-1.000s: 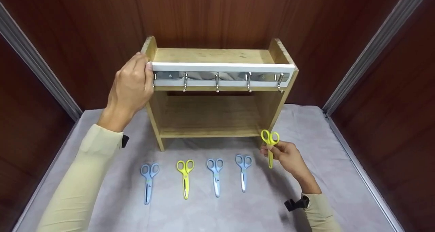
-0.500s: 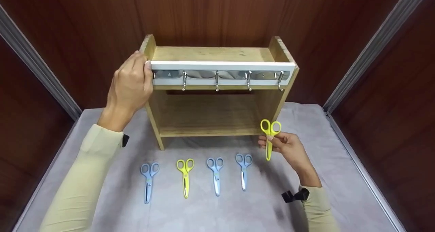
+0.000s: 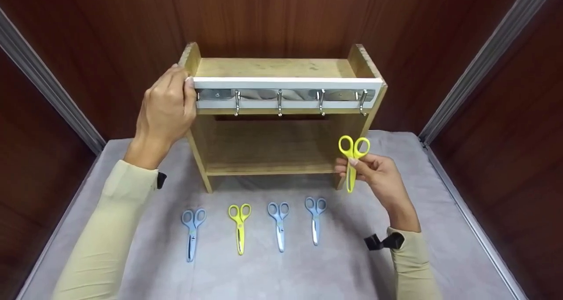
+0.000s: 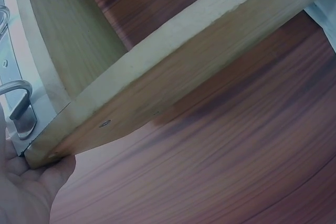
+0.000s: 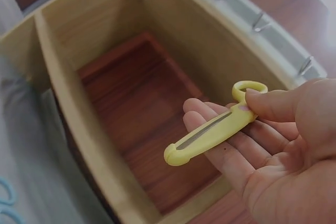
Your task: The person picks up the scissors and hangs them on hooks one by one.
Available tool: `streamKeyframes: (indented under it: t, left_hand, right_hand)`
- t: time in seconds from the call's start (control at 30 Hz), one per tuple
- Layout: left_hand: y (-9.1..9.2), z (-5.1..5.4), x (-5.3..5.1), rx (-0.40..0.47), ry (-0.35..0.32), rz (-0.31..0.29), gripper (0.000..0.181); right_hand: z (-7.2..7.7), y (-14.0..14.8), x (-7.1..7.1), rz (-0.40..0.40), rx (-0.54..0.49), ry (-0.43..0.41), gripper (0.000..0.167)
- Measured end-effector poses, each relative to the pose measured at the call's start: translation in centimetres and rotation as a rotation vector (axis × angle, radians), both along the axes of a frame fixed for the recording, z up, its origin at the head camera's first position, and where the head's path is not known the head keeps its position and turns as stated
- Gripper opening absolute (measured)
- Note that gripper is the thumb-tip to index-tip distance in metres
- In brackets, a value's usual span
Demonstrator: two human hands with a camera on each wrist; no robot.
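My left hand (image 3: 165, 104) grips the upper left corner of the wooden shelf (image 3: 272, 170), at the end of the white hook rail (image 3: 281, 83). In the left wrist view, fingers (image 4: 58, 174) lie round the corner of the side board (image 4: 157, 72). My right hand (image 3: 385, 181) pinches yellow scissors (image 3: 350, 172) between thumb and fingers, handles up, in front of the shelf's right side and below the rightmost hook (image 3: 363, 102). The right wrist view shows the thumb on the yellow scissors (image 5: 215, 132) near the handle loops, with the blade lying over the fingers.
On the grey cloth (image 3: 246, 280) lie blue scissors (image 3: 192, 236), yellow scissors (image 3: 239, 232), blue scissors (image 3: 280, 229) and more blue scissors (image 3: 316, 223), in a row before the shelf. Wooden walls (image 3: 272, 18) stand behind and at both sides.
My right hand has risen with the yellow scissors from beside the shelf's lower right leg towards the hooks. My left hand keeps its grip on the shelf corner.
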State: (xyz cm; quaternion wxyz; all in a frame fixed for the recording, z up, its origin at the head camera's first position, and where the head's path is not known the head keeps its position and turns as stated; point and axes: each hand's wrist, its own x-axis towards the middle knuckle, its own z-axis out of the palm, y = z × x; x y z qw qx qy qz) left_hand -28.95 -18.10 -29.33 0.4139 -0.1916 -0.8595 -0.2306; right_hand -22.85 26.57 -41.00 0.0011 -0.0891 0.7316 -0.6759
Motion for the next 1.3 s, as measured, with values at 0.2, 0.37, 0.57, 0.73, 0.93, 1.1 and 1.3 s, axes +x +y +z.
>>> streamKeyframes:
  t: [0.2,0.37,0.57,0.73,0.93,1.1,1.3]
  left_hand:
    - [-0.4,-0.1,0.0,0.009,0.035,0.003,0.039]
    - [-0.5,-0.4,0.0,0.003,0.051,0.004,0.037]
    - [-0.4,-0.3,-0.2,0.013,0.062,0.006,0.039]
    - [-0.4,-0.4,-0.2,0.016,0.058,0.01,0.039]
    - [-0.4,-0.6,-0.2,0.014,0.042,0.018,0.04]
    - [-0.3,-0.6,-0.4,0.008,0.046,0.007,0.041]
    - [-0.2,-0.7,-0.6,-0.001,0.079,0.008,0.038]
  right_hand:
    - [1.6,-0.6,-0.1,0.019,-0.049,0.051,0.04]
    - [2.8,-1.2,-0.1,0.035,-0.058,0.079,0.039]
    - [4.1,-1.9,-0.5,0.016,-0.068,0.109,0.038]
    - [4.5,-2.4,-0.9,0.009,-0.043,0.12,0.038]
    - [4.8,-2.4,-1.2,0.006,-0.056,0.145,0.035]
    - [4.9,-2.2,-1.7,0.006,-0.094,0.151,0.031]
    - [4.6,-2.1,-2.6,0.017,-0.136,0.129,0.032]
